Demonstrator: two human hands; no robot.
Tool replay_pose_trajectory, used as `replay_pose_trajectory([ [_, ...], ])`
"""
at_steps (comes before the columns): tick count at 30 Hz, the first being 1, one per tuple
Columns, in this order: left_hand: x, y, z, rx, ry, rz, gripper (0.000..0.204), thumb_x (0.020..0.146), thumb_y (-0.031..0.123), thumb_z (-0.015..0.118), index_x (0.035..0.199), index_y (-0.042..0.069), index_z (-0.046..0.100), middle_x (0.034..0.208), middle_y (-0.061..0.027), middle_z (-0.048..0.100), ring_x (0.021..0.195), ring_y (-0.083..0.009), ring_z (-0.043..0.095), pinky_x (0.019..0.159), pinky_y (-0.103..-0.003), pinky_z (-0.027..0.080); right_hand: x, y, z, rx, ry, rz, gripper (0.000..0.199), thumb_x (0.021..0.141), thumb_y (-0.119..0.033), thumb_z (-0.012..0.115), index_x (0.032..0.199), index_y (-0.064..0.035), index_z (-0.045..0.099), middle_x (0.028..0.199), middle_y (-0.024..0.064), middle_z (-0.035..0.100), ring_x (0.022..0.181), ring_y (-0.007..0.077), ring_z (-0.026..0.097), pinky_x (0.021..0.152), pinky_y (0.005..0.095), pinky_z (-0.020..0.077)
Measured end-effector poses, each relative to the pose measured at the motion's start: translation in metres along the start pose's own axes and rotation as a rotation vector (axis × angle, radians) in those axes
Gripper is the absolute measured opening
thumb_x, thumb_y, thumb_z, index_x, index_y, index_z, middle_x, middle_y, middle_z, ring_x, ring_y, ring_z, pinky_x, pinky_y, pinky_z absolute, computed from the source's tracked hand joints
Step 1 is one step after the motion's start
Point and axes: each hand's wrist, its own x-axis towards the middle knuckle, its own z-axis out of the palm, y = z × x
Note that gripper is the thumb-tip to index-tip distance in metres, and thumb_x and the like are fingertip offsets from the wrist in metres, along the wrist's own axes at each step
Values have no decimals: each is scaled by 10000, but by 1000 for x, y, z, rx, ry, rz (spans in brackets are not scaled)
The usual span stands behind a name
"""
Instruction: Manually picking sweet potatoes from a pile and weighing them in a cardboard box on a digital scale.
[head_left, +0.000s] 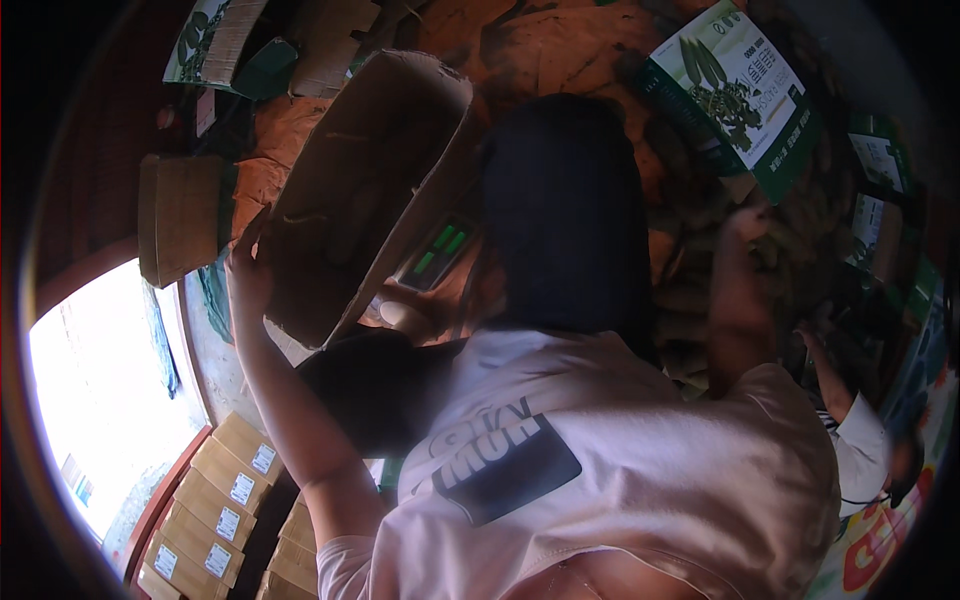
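Note:
A deep open cardboard box (420,225) stands tilted to the left of my legs, its inside dark; some long shapes in it are too dim to name. My left hand (248,272) grips the near left rim of this box, fingers along the wall. Out to the right, my right hand (748,226) is closed over a pile of long, brownish root-like produce (800,232); what its fingers hold is too dark to tell. Beside the box sits a scale with a lit green display (440,252). A pale rounded thing (402,314) lies near the scale.
A white and green printed carton (735,90) stands beyond my right hand. Another person's arm (825,365) reaches in at far right. Stacked brown boxes (215,505) line the lower left, below a bright opening (105,350). An orange sheet (560,50) covers the floor.

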Motion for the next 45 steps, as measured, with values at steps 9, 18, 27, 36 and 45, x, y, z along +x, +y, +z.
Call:
replay_pose_trajectory([
  [9, -6, 12, 1, -63, 70, -34, 297, 1023, 167, 567, 1296, 106, 668, 1250, -166, 689, 1207, -323, 639, 1007, -391, 512, 59, -74, 48, 818, -548, 490, 365, 1006, -287, 561, 1307, -83, 581, 1226, 119, 677, 1067, 268, 689, 891, 426, 572],
  [18, -7, 13, 2, -134, 99, -70, 359, 950, 55, 602, 1303, 91, 655, 1213, -222, 684, 1164, -368, 648, 987, -421, 516, -1, -142, 50, 893, -1064, 503, 497, 1037, -332, 532, 1424, -23, 497, 1371, 165, 601, 1213, 378, 601, 1009, 567, 500],
  [27, -6, 25, -9, -125, 83, -37, 406, 912, 47, 605, 1315, 90, 639, 1185, -251, 676, 1137, -412, 636, 958, -449, 521, -51, -299, 85, 673, -526, -40, 356, 915, -90, 731, 1225, 69, 660, 1178, 132, 698, 957, 257, 693, 798, 425, 570],
  [36, -1, 42, -18, -115, 78, -12, 453, 877, 15, 617, 1320, 103, 637, 1170, -250, 675, 1112, -419, 637, 947, -466, 522, -147, -384, 109, 142, -501, -1004, 403, 904, -411, 725, 985, -17, 749, 910, 224, 726, 860, 404, 697, 765, 434, 532],
  [45, -2, 43, -19, -99, 51, -28, 482, 858, -19, 612, 1325, 99, 633, 1167, -246, 674, 1096, -418, 640, 944, -461, 521, -275, -432, 212, 24, -837, -1349, 296, 886, -266, 726, 985, 12, 695, 1033, 269, 680, 972, 449, 638, 855, 523, 505],
])
